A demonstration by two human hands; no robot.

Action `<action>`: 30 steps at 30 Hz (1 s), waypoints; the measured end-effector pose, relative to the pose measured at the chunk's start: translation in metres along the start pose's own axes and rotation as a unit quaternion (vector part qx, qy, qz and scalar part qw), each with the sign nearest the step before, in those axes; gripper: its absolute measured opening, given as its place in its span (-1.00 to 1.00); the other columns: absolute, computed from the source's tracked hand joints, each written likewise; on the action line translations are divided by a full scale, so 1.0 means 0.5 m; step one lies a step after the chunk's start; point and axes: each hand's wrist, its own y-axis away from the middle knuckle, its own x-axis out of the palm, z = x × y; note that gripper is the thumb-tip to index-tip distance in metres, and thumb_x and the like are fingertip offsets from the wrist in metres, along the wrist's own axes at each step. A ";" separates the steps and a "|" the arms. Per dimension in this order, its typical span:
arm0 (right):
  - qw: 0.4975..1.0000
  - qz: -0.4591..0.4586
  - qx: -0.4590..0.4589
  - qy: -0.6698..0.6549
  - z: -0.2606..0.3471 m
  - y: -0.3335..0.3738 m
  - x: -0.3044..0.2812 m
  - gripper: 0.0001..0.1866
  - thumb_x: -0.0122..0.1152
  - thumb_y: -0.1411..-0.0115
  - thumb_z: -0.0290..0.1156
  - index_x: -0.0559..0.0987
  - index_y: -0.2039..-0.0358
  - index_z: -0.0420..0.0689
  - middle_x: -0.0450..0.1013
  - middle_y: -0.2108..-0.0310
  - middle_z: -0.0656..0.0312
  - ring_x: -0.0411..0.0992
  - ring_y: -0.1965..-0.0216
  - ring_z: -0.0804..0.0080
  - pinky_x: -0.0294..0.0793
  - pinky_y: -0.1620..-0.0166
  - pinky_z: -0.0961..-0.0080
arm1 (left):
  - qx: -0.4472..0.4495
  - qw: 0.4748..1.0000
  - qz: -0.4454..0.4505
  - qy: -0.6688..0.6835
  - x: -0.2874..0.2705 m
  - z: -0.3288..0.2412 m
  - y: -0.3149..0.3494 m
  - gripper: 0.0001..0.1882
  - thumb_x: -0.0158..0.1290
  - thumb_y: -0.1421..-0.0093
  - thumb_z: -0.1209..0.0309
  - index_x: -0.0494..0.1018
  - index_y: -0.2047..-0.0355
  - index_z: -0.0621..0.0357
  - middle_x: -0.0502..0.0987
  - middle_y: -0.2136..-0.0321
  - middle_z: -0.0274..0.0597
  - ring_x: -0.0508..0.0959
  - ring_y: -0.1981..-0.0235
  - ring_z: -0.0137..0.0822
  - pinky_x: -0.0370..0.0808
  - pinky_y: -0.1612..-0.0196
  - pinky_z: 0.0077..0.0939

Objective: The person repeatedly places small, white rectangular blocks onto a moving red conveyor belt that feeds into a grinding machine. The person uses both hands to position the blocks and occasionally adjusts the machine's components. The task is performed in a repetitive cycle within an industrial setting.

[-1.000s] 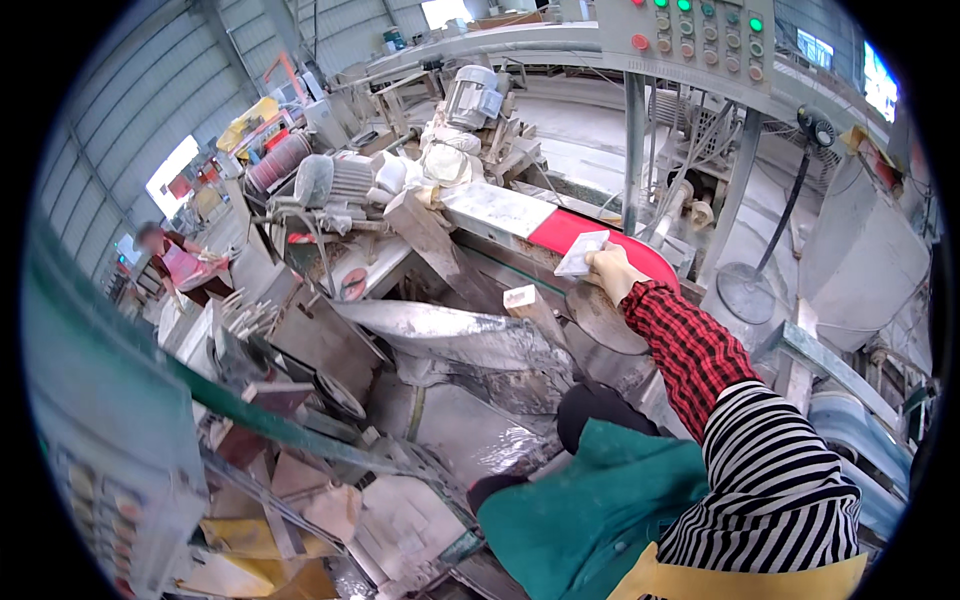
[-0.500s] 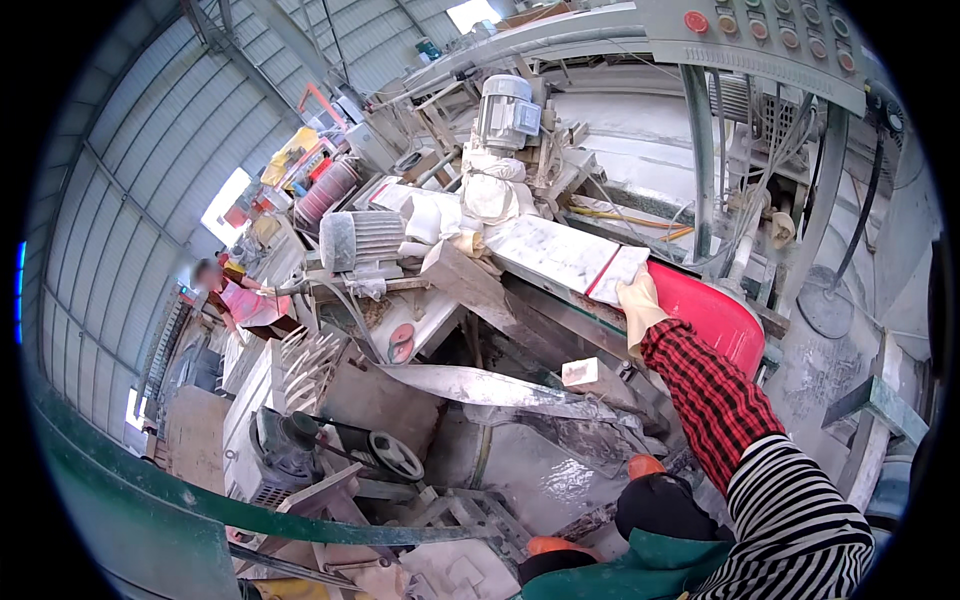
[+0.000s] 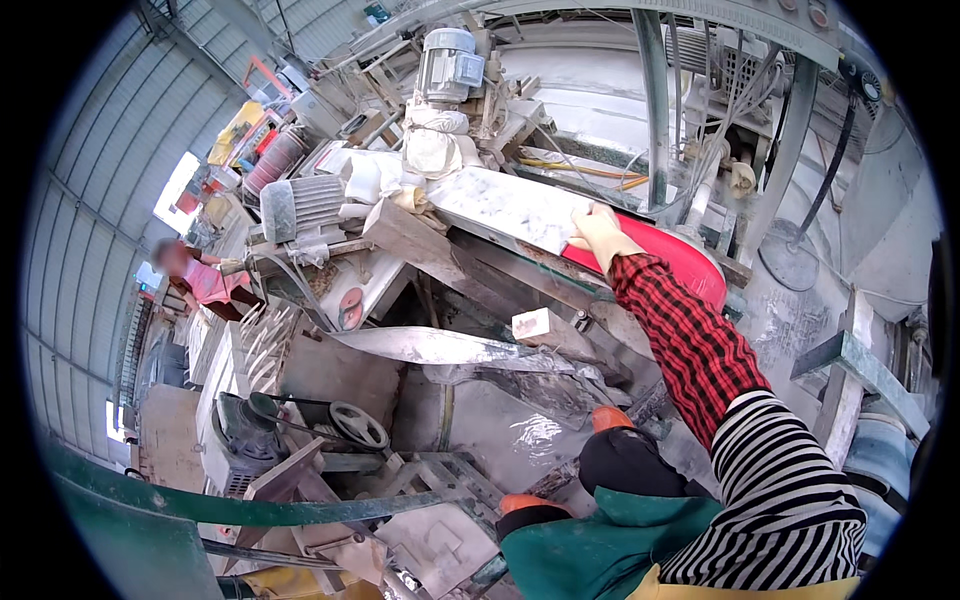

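My right hand [image 3: 602,236], in a cream-coloured glove, reaches out in a red-and-black checked sleeve. Its fingers are bent over the near end of a pale, marbled stone slab [image 3: 505,205]. The slab lies flat on a long, narrow bed, beside a bright red belt [image 3: 675,262] with a rounded end. Part of the slab's end is hidden under my fingers. My left hand does not show.
Beyond the slab stands a grey electric motor [image 3: 447,68] above wrapped cloth; a ribbed motor [image 3: 305,208] sits further left. A wooden beam [image 3: 415,235] slants beside the bed. A control panel [image 3: 740,25] hangs overhead. Another person [image 3: 215,280] stands far left.
My right hand has pushed the slab's near piece away along the bed. The red gap that showed between two pale pieces is no longer visible. The whole view has shifted too.
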 end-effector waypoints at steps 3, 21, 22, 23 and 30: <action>0.956 0.123 -0.032 -0.265 -0.048 0.041 0.018 -0.31 0.12 -0.34 -0.29 0.12 -0.34 -0.36 0.28 -0.22 0.01 0.29 -0.27 0.21 0.27 -0.37 0.22 | -0.011 1.000 0.006 0.014 -0.003 0.002 -0.011 -0.46 0.25 0.02 0.37 0.49 -0.04 0.13 0.48 -0.05 0.00 0.47 -0.09 0.07 0.36 -0.18 -0.05; 0.755 0.628 0.094 -0.163 -0.072 0.819 0.352 -0.47 0.20 -0.33 -0.19 0.40 -0.22 -0.16 0.50 0.00 0.15 0.49 0.05 0.41 0.49 -0.06 0.48 | 0.246 0.853 0.095 0.451 -0.102 -0.313 -0.401 -0.20 0.35 0.16 0.51 0.38 -0.18 0.04 0.40 -0.11 -0.08 0.43 -0.13 -0.01 0.44 -0.16 -0.28; 0.819 0.520 -0.046 -0.239 -0.177 0.789 0.428 -0.52 0.22 -0.32 -0.35 0.40 -0.22 -0.16 0.51 -0.02 0.17 0.48 0.02 0.38 0.49 -0.10 0.43 | 0.282 0.840 0.091 0.455 -0.108 -0.385 -0.427 -0.18 0.36 0.14 0.50 0.35 -0.21 0.06 0.36 -0.17 -0.05 0.41 -0.16 0.01 0.43 -0.19 -0.29; 0.846 0.459 -0.025 -0.268 -0.181 0.754 0.451 -0.50 0.19 -0.23 -0.59 0.41 -0.21 -0.15 0.51 -0.02 0.21 0.46 -0.02 0.41 0.49 -0.11 0.40 | 0.287 0.852 0.086 0.430 -0.103 -0.403 -0.444 -0.15 0.37 0.12 0.49 0.32 -0.24 0.08 0.32 -0.22 -0.02 0.39 -0.20 0.03 0.41 -0.22 -0.29; 0.997 0.046 -0.042 -0.039 -0.162 0.315 0.322 -0.27 0.24 -0.13 -0.59 0.19 -0.30 -0.12 0.47 -0.02 -0.02 0.49 -0.01 0.10 0.55 -0.01 0.16 | 0.240 0.878 0.070 0.408 -0.034 -0.245 -0.392 -0.10 0.35 0.10 0.58 0.26 -0.31 0.23 0.21 -0.34 0.21 0.27 -0.34 0.14 0.27 -0.34 -0.19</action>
